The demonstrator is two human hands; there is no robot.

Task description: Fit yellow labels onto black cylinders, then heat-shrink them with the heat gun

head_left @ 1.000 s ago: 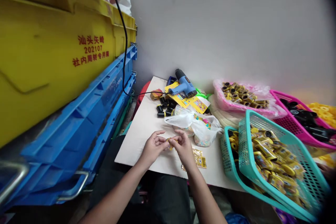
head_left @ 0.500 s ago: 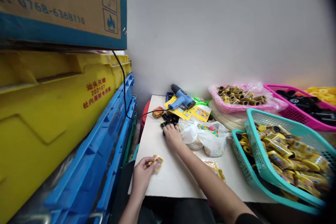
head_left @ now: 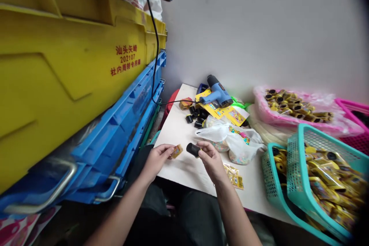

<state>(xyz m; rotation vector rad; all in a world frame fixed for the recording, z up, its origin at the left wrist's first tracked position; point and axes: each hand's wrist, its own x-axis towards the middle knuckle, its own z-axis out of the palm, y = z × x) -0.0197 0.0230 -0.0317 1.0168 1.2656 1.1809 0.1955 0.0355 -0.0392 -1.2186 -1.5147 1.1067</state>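
Note:
My left hand point(head_left: 156, 158) pinches a small yellow-orange printed packet point(head_left: 176, 151) over the near edge of the white table board point(head_left: 175, 130). My right hand point(head_left: 210, 158) grips a small black cylinder point(head_left: 192, 149), held just right of the packet with a small gap between them. More black cylinders point(head_left: 197, 117) lie in a loose pile farther back on the board. A few flat yellow packets point(head_left: 235, 177) lie on the board right of my right wrist.
Yellow crate point(head_left: 66, 57) and blue crates point(head_left: 115, 123) are stacked at left. A blue heat gun point(head_left: 217, 93) with black cord, yellow cards, a plastic bag of beads point(head_left: 233, 146), teal baskets point(head_left: 302, 177) of yellow items and pink baskets point(head_left: 291, 109) crowd the back and right.
My right hand came back from the pile of black cylinders holding one. My left hand rose with the packet toward it. The camera tilted back down.

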